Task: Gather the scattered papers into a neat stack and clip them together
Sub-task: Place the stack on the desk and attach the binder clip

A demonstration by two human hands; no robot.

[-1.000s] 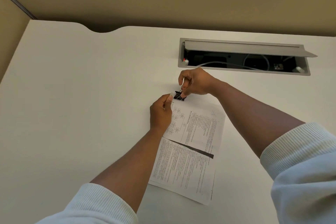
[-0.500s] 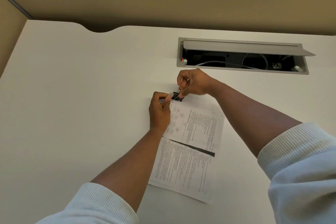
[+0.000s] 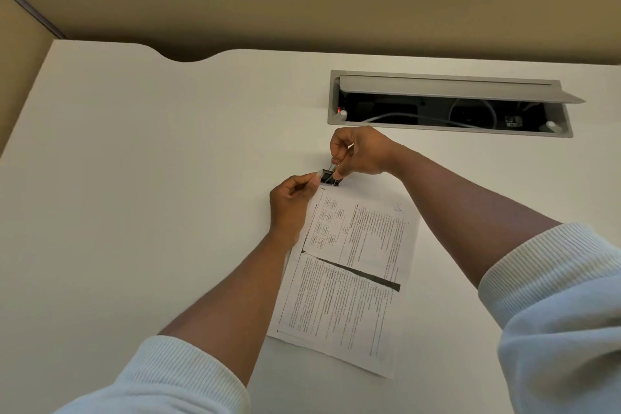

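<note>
We are looking down at a stack of papers (image 3: 349, 265) lying on the white desk (image 3: 134, 212), its far left corner sitting in a black clip (image 3: 330, 177). The right hand (image 3: 361, 153) is reaching in from beyond the papers, its thumb and forefinger pinching the clip's wire handle, which is standing up from the clip. The left hand (image 3: 290, 205) is resting just left of the papers' far corner, its fingers curled and its thumb and forefinger pinching at the clip's left end; whether they are gripping the clip or the paper edge we cannot quite tell. Beyond the papers, an open cable tray (image 3: 450, 104) is sitting sunk into the desk.
</note>
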